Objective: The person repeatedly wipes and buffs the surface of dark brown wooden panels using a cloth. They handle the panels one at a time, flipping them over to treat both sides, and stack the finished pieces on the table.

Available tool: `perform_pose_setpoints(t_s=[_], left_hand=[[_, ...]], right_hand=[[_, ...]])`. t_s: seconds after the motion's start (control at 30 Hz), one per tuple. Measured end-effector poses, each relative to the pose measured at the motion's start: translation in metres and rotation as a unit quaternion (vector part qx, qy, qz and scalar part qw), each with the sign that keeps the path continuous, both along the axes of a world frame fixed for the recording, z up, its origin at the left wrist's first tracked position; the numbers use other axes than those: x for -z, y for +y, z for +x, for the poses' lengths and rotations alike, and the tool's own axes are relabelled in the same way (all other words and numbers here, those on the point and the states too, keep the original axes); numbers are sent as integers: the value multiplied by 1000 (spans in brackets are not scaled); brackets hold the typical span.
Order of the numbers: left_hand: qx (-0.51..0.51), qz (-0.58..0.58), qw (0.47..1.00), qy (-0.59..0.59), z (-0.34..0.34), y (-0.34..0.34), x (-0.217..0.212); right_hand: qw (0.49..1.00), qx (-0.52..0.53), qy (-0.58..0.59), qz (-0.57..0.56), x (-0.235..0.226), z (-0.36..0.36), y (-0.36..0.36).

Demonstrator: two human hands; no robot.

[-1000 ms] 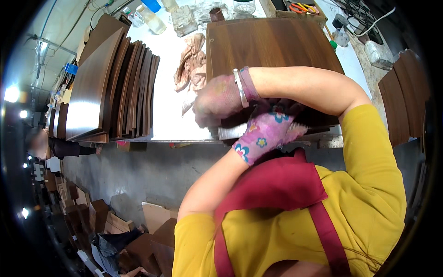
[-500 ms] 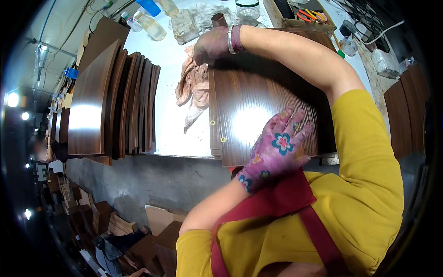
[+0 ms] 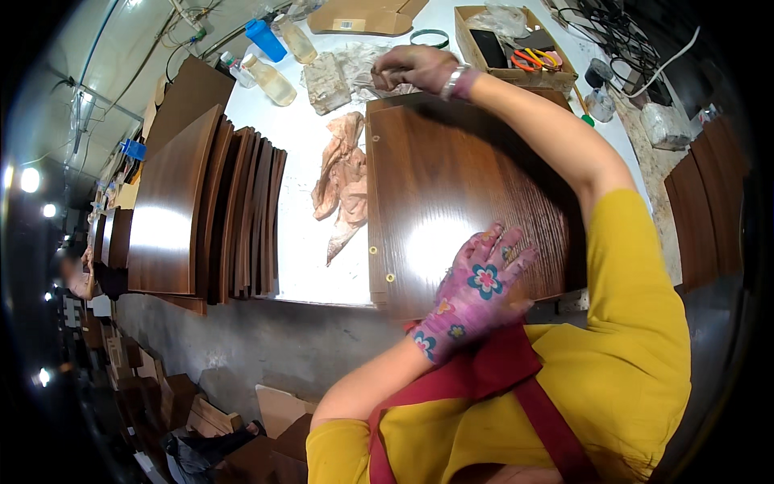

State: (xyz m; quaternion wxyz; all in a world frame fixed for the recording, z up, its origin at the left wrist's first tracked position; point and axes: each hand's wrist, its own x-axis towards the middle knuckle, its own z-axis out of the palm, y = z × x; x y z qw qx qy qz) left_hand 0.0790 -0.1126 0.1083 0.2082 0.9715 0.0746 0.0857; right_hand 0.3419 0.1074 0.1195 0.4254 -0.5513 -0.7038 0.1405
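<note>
My left hand (image 3: 476, 278), in a pink flowered glove, lies on the near part of a dark brown wood-grain panel (image 3: 451, 173), fingers spread. The panel lies over others on the white table. Beyond its far edge, my right hand (image 3: 415, 68), in a stained purple glove, has its fingers bent down over the spot of a small dark brown cup-like thing. What the fingers hold is hidden. A crumpled pinkish-brown rag (image 3: 343, 177) lies beside the panel's left edge. Two small brass-coloured round fittings (image 3: 373, 251) show near the panel's left edge.
Several brown panels (image 3: 173, 210) stand in a row on the left. Behind are bottles (image 3: 272, 81), a blue cup (image 3: 266, 40), a grimy block (image 3: 326, 85) and a green-rimmed jar (image 3: 429, 37). A cardboard box (image 3: 516, 78) holds orange-handled pliers (image 3: 532, 59). Cables (image 3: 637, 40) lie far right.
My right hand has left the rag and the panel's far left corner, moving away and right to where the small brown cup stood. My left hand stays on the panel. The view has tilted slightly.
</note>
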Motion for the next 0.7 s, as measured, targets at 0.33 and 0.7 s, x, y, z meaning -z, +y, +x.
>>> perform_pose_setpoints(t_s=[0.33,0.7], left_hand=[[57,-31,997,47,15,49,-40],[-136,66,986,73,130,274,1]], right_hand=[[922,152,327,-139,-33,-44,-372],[938,291,186,-23,6,-104,-349]])
